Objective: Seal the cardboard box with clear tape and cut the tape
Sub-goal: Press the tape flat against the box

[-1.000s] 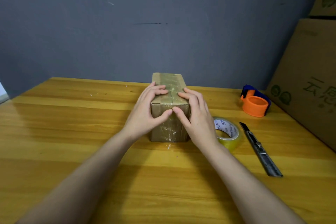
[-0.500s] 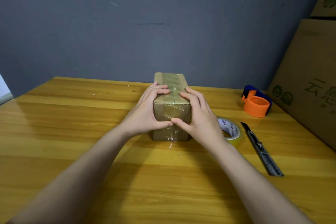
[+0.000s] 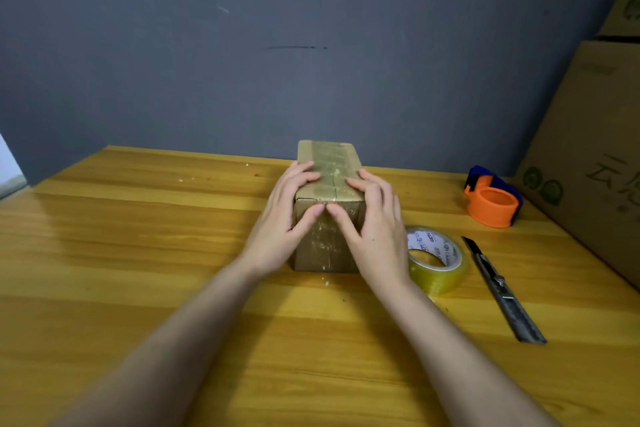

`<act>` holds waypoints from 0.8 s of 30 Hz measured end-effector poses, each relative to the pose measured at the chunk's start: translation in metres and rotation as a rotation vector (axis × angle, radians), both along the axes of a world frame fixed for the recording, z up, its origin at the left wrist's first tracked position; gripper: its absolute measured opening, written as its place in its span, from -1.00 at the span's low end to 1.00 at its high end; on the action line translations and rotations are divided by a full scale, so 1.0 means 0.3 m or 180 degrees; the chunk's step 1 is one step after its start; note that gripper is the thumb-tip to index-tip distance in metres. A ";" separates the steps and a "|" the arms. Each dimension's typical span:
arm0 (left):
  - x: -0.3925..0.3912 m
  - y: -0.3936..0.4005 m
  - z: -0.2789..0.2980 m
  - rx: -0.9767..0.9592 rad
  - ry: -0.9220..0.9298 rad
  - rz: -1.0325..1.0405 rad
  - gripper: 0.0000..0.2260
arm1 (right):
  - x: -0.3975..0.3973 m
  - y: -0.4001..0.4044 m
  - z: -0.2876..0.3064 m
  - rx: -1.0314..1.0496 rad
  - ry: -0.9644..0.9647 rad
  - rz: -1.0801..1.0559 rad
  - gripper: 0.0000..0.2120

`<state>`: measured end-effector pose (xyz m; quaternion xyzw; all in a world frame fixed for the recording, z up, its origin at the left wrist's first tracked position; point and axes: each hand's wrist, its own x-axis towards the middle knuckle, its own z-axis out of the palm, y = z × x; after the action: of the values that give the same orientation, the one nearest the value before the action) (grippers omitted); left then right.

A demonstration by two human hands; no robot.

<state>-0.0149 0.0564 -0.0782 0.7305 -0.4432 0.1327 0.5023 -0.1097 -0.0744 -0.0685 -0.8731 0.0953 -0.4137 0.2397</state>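
A small cardboard box [image 3: 327,156] wrapped in shiny clear tape stands on the wooden table [image 3: 138,253], its long side pointing away from me. My left hand [image 3: 282,222] lies on its left top corner and my right hand [image 3: 379,229] on its right top corner. The fingers of both rest on the taped top. Both thumbs press the near face just under the top edge, and their tips meet at the middle seam. A roll of clear tape [image 3: 441,270] lies flat right of the box, partly behind my right wrist. A utility knife [image 3: 502,288] lies beside the roll, blade out.
An orange and blue tape dispenser [image 3: 491,201] sits at the back right. A large printed cardboard carton [image 3: 588,156] leans along the table's right edge. A grey wall runs close behind the box.
Both thumbs slid down the near face of the box and came back up under the top edge. The box, tape roll and knife stayed put.
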 end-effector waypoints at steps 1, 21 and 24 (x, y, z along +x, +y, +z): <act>0.000 0.004 -0.003 0.0041 -0.0012 -0.0004 -0.58 | -0.002 -0.004 -0.001 -0.0033 0.0034 0.0029 -0.45; 0.022 0.064 0.036 0.0483 -0.0074 -0.0399 -0.36 | -0.028 -0.043 0.017 -0.0300 0.0434 0.0348 -0.26; 0.006 0.051 0.038 0.0125 0.0234 -0.0468 -0.54 | -0.024 -0.013 0.018 0.0024 0.0204 0.0307 -0.36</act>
<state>-0.0131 0.0716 -0.0667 0.7101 -0.4794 0.0600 0.5122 -0.1170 -0.0782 -0.0631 -0.8886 0.0622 -0.3731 0.2594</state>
